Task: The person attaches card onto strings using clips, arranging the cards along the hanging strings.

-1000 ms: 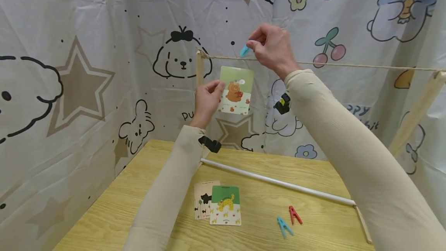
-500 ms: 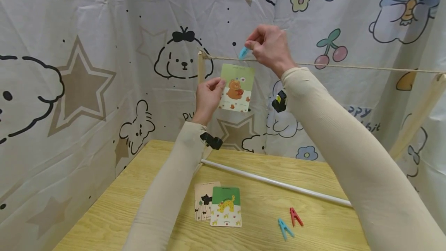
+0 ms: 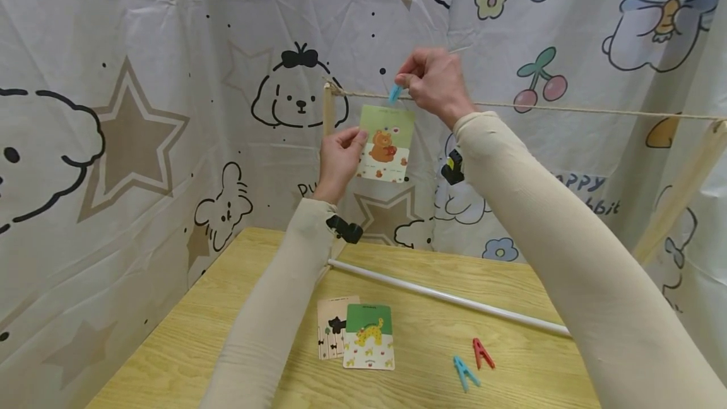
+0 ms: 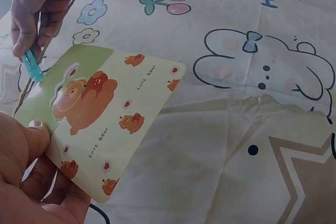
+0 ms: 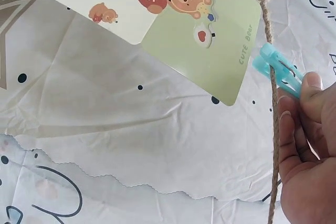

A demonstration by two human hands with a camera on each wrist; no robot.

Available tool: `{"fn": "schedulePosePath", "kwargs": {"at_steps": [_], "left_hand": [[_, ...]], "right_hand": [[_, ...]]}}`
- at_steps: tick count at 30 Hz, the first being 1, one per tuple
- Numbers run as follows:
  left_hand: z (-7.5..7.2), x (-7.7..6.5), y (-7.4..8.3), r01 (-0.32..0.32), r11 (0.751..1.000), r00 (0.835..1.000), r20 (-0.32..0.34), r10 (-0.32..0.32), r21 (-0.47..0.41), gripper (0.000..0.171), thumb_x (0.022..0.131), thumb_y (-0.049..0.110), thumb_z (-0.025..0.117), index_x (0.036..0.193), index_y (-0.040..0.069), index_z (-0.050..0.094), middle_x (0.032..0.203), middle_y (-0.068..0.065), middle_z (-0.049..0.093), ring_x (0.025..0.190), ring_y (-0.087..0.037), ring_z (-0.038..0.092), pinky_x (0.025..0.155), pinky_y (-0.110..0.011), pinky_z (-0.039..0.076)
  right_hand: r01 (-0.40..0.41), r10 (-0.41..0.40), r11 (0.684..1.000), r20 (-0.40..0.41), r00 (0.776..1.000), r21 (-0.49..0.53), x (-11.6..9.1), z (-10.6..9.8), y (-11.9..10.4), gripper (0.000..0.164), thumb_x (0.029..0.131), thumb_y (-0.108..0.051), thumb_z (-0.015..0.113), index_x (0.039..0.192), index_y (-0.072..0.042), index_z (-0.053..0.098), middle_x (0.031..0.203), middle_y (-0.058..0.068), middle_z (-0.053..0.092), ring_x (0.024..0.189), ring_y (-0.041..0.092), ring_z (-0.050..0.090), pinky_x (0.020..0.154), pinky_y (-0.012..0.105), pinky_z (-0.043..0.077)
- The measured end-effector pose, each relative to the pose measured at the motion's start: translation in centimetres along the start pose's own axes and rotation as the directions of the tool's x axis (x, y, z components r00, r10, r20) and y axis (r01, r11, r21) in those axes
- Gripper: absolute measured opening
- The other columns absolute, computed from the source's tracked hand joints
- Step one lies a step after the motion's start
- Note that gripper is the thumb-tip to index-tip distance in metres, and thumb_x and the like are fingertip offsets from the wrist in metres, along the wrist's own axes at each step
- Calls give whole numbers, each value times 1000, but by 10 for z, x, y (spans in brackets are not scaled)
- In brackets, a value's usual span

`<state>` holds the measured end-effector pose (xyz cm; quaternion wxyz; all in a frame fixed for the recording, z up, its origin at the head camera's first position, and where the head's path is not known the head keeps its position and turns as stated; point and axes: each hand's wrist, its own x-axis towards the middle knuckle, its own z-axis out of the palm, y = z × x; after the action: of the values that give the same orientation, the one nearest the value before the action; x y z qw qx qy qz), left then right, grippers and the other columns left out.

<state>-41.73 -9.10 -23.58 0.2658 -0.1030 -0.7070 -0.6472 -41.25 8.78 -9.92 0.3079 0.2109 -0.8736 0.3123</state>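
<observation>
My left hand (image 3: 341, 160) pinches the left edge of a green and white bear card (image 3: 386, 144), held upright just below the twine (image 3: 511, 105). In the left wrist view the thumb lies over the card's edge. Above it, my right hand (image 3: 437, 81) pinches a light blue clothespin (image 3: 394, 92) between thumb and fingers. The right wrist view shows this clothespin (image 5: 278, 69) with its jaws at the twine (image 5: 274, 124), close beside the card's top edge (image 5: 245, 61).
Two cards, one with a leopard (image 3: 368, 339) and one with a black cat (image 3: 329, 339), overlap on the wooden table (image 3: 272, 333). A blue clothespin (image 3: 466, 372) and a red one (image 3: 483, 353) lie to the right. A white rod (image 3: 449, 295) joins the wooden frame's base.
My right hand has lowered slightly and moved a little left, bringing the blue clothespin down to the twine. The left hand has raised the card slightly, up near the twine.
</observation>
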Motion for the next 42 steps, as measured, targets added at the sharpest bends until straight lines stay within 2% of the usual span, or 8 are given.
{"fn": "schedulePosePath", "kwargs": {"at_steps": [14,19,28,34,42], "left_hand": [[-1,2,2,-1,1000,1000,6,1,-18,32,103,28,67,126,7,75,112,-12,74,80,-7,58,67,-19,50],[-3,2,3,-8,999,1000,13,8,-50,32,103,24,67,128,5,73,117,-14,74,79,-6,59,66,-20,50],[-4,3,3,-23,998,1000,20,24,-58,30,104,22,66,125,4,74,109,-14,73,79,-7,59,66,-20,51],[-3,3,4,-14,998,1000,27,15,-54,28,103,23,67,120,1,75,107,-13,74,81,-8,60,66,-21,52],[-5,1,3,16,998,999,47,-13,-64,29,102,22,69,122,2,73,116,-13,73,90,-15,67,79,-30,57]], "right_hand": [[-1,6,999,107,994,-46,6,2,-8,16,101,-24,70,103,-10,78,96,6,74,82,16,61,68,25,50],[-1,8,999,138,990,-49,7,1,-8,18,100,-24,70,108,-9,79,97,6,74,83,16,62,69,26,51],[-22,39,996,209,977,-85,6,-2,-8,31,102,-32,65,121,-12,78,110,4,76,92,15,63,76,26,51],[-30,52,995,231,972,-96,7,-2,-7,36,103,-39,62,125,-14,77,116,3,76,99,16,65,83,30,52],[-76,95,993,218,971,-92,8,-2,-8,40,103,-41,61,128,-13,75,121,6,75,108,19,65,91,34,54]]}}
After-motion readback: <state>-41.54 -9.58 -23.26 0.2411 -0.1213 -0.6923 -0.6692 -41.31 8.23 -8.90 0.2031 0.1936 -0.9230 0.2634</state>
